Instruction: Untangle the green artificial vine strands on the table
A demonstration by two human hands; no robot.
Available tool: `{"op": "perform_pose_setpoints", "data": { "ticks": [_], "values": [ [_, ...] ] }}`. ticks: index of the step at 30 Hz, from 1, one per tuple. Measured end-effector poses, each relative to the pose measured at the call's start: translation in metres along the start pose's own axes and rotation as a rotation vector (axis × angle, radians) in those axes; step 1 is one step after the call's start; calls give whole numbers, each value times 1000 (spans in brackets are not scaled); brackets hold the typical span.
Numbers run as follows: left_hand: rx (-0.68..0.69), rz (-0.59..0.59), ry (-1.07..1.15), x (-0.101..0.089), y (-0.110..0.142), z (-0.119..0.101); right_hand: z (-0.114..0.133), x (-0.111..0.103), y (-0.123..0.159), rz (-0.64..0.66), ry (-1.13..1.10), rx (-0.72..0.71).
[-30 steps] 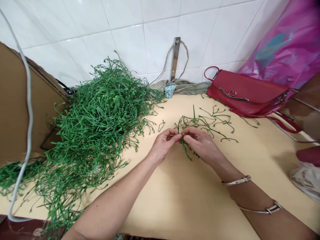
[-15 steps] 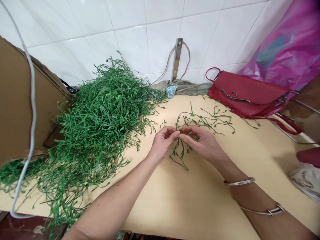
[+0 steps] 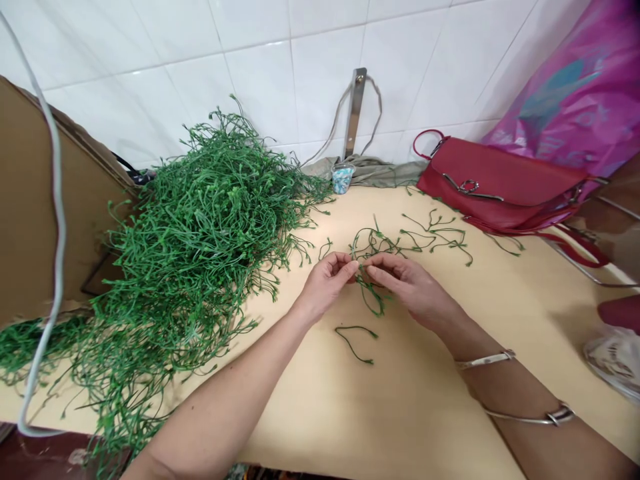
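Note:
My left hand (image 3: 327,283) is closed, thumb and fingertips pinching a thin green plastic plant stem (image 3: 373,300). Close beside it my right hand (image 3: 410,287) pinches the same stem; the fingers partly hide the spot between them. Branches of the stem hang below and curl up behind the fingers. A loose green sprig (image 3: 355,327) lies on the pale table (image 3: 425,400) just in front of my hands. Beyond them, several more sprigs (image 3: 440,233) are scattered. To the left rises a big tangled heap of the same green stems (image 3: 215,220).
A cardboard box (image 3: 45,200) and a hanging white cable (image 3: 59,220) are at the left. Against the tiled wall stand a small cup (image 3: 343,180) and a metal bracket (image 3: 356,113). A red handbag (image 3: 505,177), a pink plastic bag (image 3: 575,100) and a clear bag (image 3: 615,360) are at the right.
My right hand has shifted slightly right, away from the left. The sprig in front now lies apart, nearer to me. The branches under my fingers hang differently.

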State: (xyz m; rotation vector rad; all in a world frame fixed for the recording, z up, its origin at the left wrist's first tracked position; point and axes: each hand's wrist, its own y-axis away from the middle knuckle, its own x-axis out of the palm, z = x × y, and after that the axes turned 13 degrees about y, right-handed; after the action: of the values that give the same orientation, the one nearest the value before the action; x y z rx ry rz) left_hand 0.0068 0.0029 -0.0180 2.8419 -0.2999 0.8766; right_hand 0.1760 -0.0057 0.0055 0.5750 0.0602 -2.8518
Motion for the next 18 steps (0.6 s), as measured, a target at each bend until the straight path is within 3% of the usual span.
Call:
{"op": "perform_pose_setpoints", "data": {
  "ticks": [10, 14, 18],
  "values": [
    [3, 55, -48, -2, -1, 3, -8, 7, -1, -9, 77, 28],
    [-39, 58, -17, -1, -1, 1, -7, 10, 2, -89, 384, -139],
    [-43, 47, 16, 1, 1, -2, -2, 17, 4, -254, 773, -386]
  ]
}}
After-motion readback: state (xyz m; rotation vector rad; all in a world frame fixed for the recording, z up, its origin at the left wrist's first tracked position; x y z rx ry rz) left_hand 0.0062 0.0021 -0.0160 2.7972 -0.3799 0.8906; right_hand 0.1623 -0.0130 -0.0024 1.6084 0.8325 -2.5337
